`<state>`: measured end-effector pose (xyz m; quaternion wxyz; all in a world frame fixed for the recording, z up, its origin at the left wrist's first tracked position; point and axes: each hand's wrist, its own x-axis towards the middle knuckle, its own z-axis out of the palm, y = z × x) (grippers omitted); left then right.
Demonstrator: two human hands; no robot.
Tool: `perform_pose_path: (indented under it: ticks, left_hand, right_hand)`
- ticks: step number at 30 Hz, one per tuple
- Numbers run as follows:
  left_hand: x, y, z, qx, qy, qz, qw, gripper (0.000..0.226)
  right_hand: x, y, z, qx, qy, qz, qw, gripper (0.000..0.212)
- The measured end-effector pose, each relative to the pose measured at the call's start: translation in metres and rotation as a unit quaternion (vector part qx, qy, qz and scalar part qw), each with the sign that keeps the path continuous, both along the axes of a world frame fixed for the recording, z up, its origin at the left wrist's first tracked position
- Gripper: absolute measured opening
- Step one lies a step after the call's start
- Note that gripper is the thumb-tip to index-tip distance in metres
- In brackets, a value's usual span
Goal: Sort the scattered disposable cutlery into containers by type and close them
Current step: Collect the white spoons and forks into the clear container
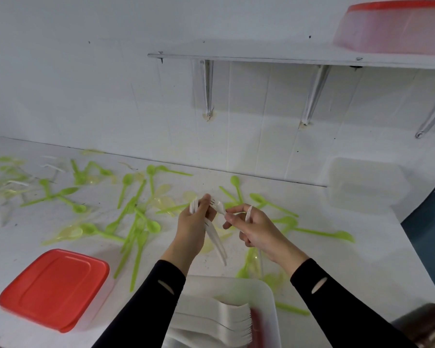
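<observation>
My left hand [192, 222] grips a small bunch of white plastic forks [216, 243], tines up, handles pointing down toward me. My right hand [251, 228] pinches another white fork [221, 208] by its head and also holds a white piece [248, 212] between its fingers. Both hands hover above the white counter [349, 247]. Below them an open clear container [269, 295] holds several stacked white forks [226, 322]. Green spoons [133, 212] and pale yellow spoons [68, 233] lie scattered over the counter. More white cutlery [18, 183] lies at the far left.
A closed container with a red lid [54, 287] sits at the front left. An empty clear container [367, 184] stands at the back right by the wall. A wall shelf [261, 57] above carries another red-lidded container [397, 26]. The counter's right edge drops off near a dark object [427, 325].
</observation>
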<state>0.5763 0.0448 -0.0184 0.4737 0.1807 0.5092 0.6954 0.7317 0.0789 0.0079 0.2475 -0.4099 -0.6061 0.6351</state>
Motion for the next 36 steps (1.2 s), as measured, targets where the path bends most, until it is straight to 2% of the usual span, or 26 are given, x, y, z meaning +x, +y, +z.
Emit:
perform_pose_path:
  ticks: [2, 7, 9, 11, 14, 16, 19, 21, 23, 25, 27, 29, 30, 32, 36]
  left_hand:
    - [0.000, 0.000, 0.003, 0.010, -0.050, -0.012, 0.999, 0.019]
    - [0.001, 0.002, 0.005, -0.011, -0.109, -0.098, 0.989, 0.048]
    - [0.002, 0.001, 0.006, -0.043, -0.109, -0.159, 0.980, 0.055]
    - [0.002, 0.001, 0.005, -0.040, -0.089, -0.181, 0.979, 0.052]
    - [0.003, 0.001, 0.008, -0.002, -0.104, -0.108, 0.989, 0.034]
    - [0.000, 0.001, 0.008, -0.009, -0.114, -0.038, 0.993, 0.030]
    - [-0.001, -0.001, 0.006, -0.012, -0.088, 0.009, 0.996, 0.022]
    - [-0.001, -0.002, 0.006, -0.016, -0.088, 0.028, 0.996, 0.020]
    - [-0.002, -0.002, 0.007, -0.029, -0.070, 0.022, 0.997, 0.025]
    - [0.000, -0.002, 0.005, -0.038, -0.054, -0.027, 0.997, 0.027]
    - [0.004, -0.003, 0.004, -0.037, -0.057, -0.076, 0.995, 0.020]
    - [0.007, -0.004, 0.005, -0.037, -0.056, -0.100, 0.993, 0.021]
    - [0.008, -0.004, 0.006, -0.036, -0.055, -0.103, 0.993, 0.022]
    - [0.007, -0.004, 0.005, -0.031, -0.054, -0.103, 0.993, 0.024]
    - [0.005, -0.004, 0.004, -0.021, -0.067, -0.109, 0.992, 0.047]
  right_hand:
    - [0.000, 0.002, 0.000, -0.003, 0.012, -0.009, 1.000, 0.022]
    - [0.001, 0.003, 0.001, -0.030, 0.016, 0.002, 0.999, 0.024]
    - [0.000, 0.001, 0.000, -0.020, 0.010, 0.018, 1.000, 0.024]
    - [-0.001, -0.002, -0.001, 0.002, 0.005, 0.029, 1.000, 0.023]
    - [-0.002, -0.002, -0.004, 0.063, -0.020, -0.010, 0.998, 0.020]
    - [-0.001, 0.003, -0.010, 0.108, -0.066, -0.065, 0.990, 0.026]
    - [0.003, 0.012, -0.019, 0.194, -0.175, -0.123, 0.957, 0.030]
    - [0.005, 0.015, -0.023, 0.217, -0.194, -0.134, 0.947, 0.031]
    - [0.004, 0.014, -0.023, 0.204, -0.197, -0.128, 0.950, 0.031]
    - [0.000, 0.011, -0.020, 0.196, -0.216, -0.113, 0.950, 0.041]
    - [-0.004, 0.009, -0.016, 0.134, -0.169, -0.109, 0.970, 0.044]
    - [-0.006, 0.010, -0.013, 0.053, -0.105, -0.107, 0.987, 0.035]
    - [-0.006, 0.010, -0.014, 0.042, -0.088, -0.110, 0.989, 0.029]
    - [-0.005, 0.010, -0.017, 0.081, -0.079, -0.107, 0.988, 0.019]
    - [-0.004, 0.006, -0.023, 0.285, -0.124, -0.067, 0.948, 0.026]
